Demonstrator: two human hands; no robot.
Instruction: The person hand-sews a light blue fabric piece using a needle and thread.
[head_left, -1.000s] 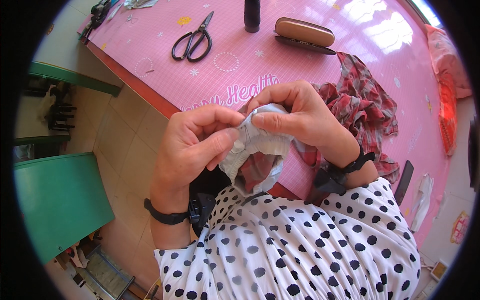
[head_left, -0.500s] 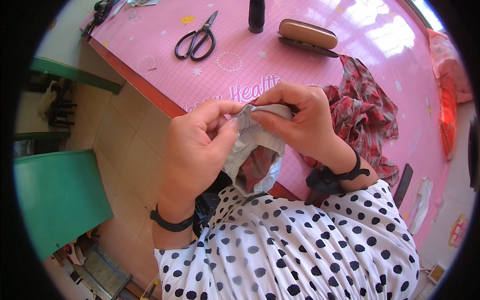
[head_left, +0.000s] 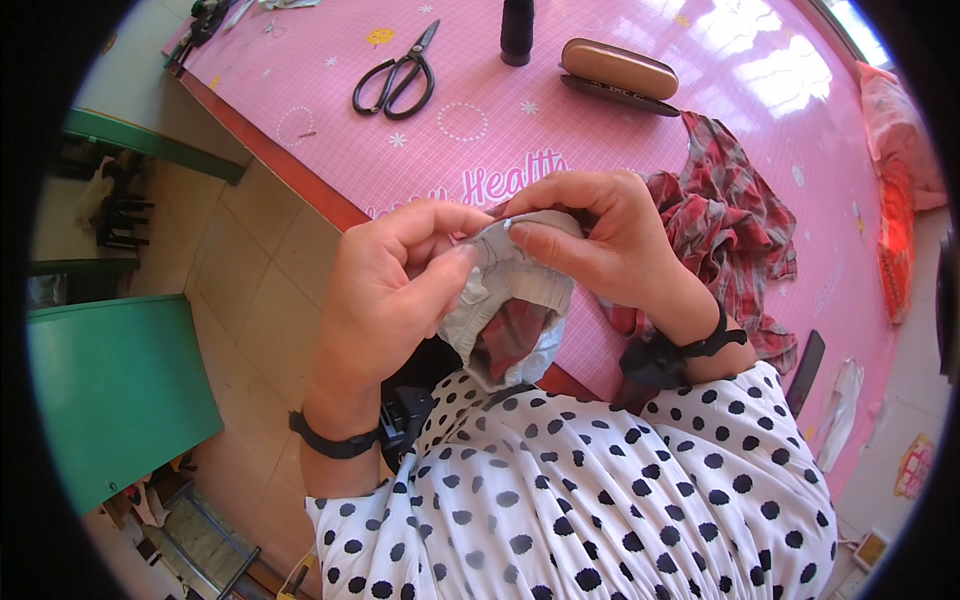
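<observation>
White gathered cloth (head_left: pixel 537 284) is pinched by left hand (head_left: pixel 380 285) and right hand (head_left: pixel 618 240); brown oblong case (head_left: pixel 618 68) shows contents unclearly.

Left side passable, right side obstructed
A gap is offered on the surface (head_left: pixel 335 165) between scissors (head_left: pixel 391 85) and left hand (head_left: pixel 380 285); the far side is hindered by a brown case (head_left: pixel 620 68), the right by crumpled plaid cloth (head_left: pixel 725 225).

Pretty bright, but blown-out glare on the pink tabletop (head_left: pixel 580 130) beyond and right of the right hand (head_left: pixel 612 232). Fisheye bows the green surface (head_left: pixel 120 390) left of the left hand (head_left: pixel 372 285), corners go black, detail between the hands looks kinda soft.
</observation>
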